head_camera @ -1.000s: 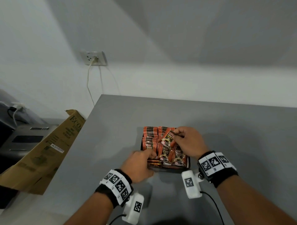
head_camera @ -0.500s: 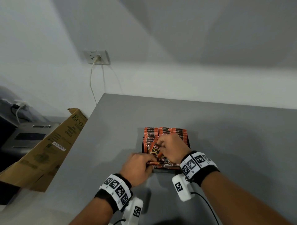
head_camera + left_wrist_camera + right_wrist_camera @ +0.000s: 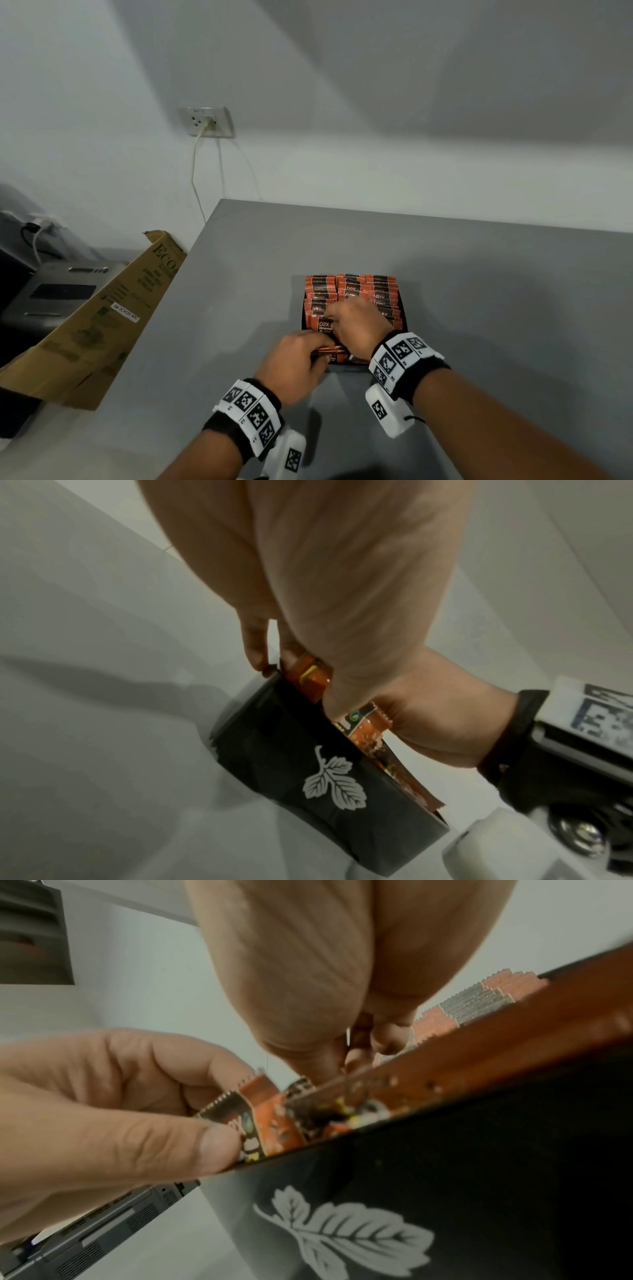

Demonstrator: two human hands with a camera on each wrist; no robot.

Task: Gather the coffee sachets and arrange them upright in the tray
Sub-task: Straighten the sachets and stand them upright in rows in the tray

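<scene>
A black tray (image 3: 403, 310) with a white leaf logo (image 3: 329, 780) stands on the grey table. Rows of orange-and-black coffee sachets (image 3: 352, 291) stand upright in it. My left hand (image 3: 322, 346) is at the tray's near left corner and pinches a small stack of sachets (image 3: 331, 349) between thumb and fingers; the right wrist view shows the pinched stack (image 3: 240, 1121). My right hand (image 3: 334, 317) reaches down into the tray's front left, fingers curled on a sachet (image 3: 323, 325) marked D2X. Its fingertips (image 3: 383, 1042) are partly hidden among the packs.
The grey table (image 3: 496, 308) ends at a white wall behind. Past its left edge lean a flattened cardboard box (image 3: 102, 318) and a grey device (image 3: 65, 291). A wall socket (image 3: 205, 121) has a cable hanging down.
My right hand carried a sachet from the tray's middle toward its front left and lowered it among the packs. My left hand stayed at the near left corner with its stack.
</scene>
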